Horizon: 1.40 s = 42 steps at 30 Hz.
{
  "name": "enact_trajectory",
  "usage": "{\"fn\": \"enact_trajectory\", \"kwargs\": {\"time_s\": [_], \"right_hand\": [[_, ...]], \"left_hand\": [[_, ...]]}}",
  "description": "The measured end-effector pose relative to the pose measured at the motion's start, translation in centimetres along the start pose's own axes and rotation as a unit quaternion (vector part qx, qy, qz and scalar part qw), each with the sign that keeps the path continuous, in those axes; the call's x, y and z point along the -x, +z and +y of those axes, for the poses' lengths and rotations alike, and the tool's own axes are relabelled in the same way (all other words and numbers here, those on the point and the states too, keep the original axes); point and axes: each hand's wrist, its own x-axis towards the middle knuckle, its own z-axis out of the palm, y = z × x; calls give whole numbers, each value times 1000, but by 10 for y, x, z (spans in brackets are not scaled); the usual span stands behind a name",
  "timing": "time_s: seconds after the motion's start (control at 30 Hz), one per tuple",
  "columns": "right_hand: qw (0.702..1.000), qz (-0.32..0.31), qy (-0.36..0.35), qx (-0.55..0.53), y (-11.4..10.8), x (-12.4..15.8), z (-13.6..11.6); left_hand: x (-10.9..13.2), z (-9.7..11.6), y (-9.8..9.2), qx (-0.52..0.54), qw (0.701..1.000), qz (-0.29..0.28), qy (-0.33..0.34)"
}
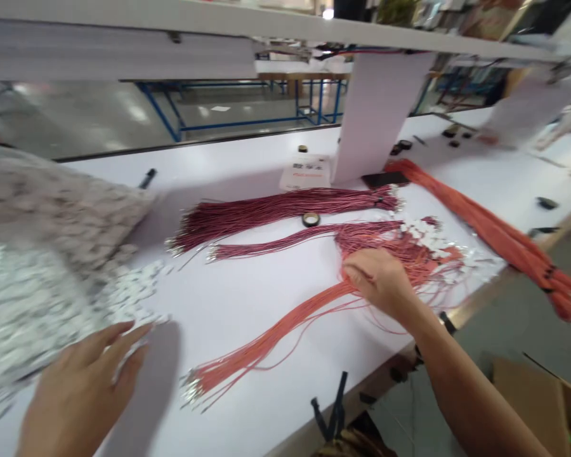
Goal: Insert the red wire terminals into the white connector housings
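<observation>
Your left hand (pixel 78 390) is nearest, its thumb and fingers parted at the edge of loose white pieces (pixel 131 289), beside a clear bag (pixel 28 311) filled with similar ones. Your right hand (pixel 378 276) curls closed around the orange wires (pixel 285 324), as far as the blur lets you judge; they stretch across the white table (pixel 247 285), metal-tipped ends between your hands. Behind them lie two dark red bundles (pixel 276 212), with a tape roll (pixel 311 219) between. Another orange bundle (pixel 485 219) hangs over the table edge at right.
</observation>
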Motion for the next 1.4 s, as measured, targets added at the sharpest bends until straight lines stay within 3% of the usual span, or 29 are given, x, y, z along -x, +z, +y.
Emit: {"fn": "enact_trajectory", "kwargs": {"time_s": [0.1, 0.23, 0.4, 0.5, 0.6, 0.7, 0.77, 0.83, 1.0, 1.17, 1.27, 1.4], "right_hand": [[980, -144, -134, -35, 38, -16, -53], [937, -253, -241, 28, 70, -32, -100], [897, -268, -341, 88, 82, -42, -118], [891, -249, -367, 99, 89, -43, -115], [925, -207, -315, 52, 100, -42, -107], [965, -193, -172, -48, 108, -42, -100], [969, -208, -74, -109, 108, -45, -99], [960, -234, -19, -150, 104, -51, -105], [936, -290, -27, -200, 96, -75, -142], [919, -281, -84, -264, 110, -82, -171], [901, -264, -69, -337, 119, -78, -167], [892, -235, -3, -385, 117, -70, -148]], "left_hand": [[18, -1, -11, -134, 990, -21, 26], [32, 7, -13, -147, 986, -76, 7], [41, 4, -20, -119, 992, 0, -53], [42, -1, -26, -96, 992, 22, -77], [34, -2, -23, -77, 993, 20, -84], [15, 5, -9, -80, 995, -6, -65], [0, 10, 2, -104, 992, -43, -52], [-11, 15, 11, -137, 987, -66, -48], [-21, 16, 21, -161, 985, -61, -23], [-19, 12, 21, -134, 989, -54, 20], [-21, 12, 20, -131, 990, -56, 23], [-23, 24, 16, -11, 1000, 13, 16]]}}
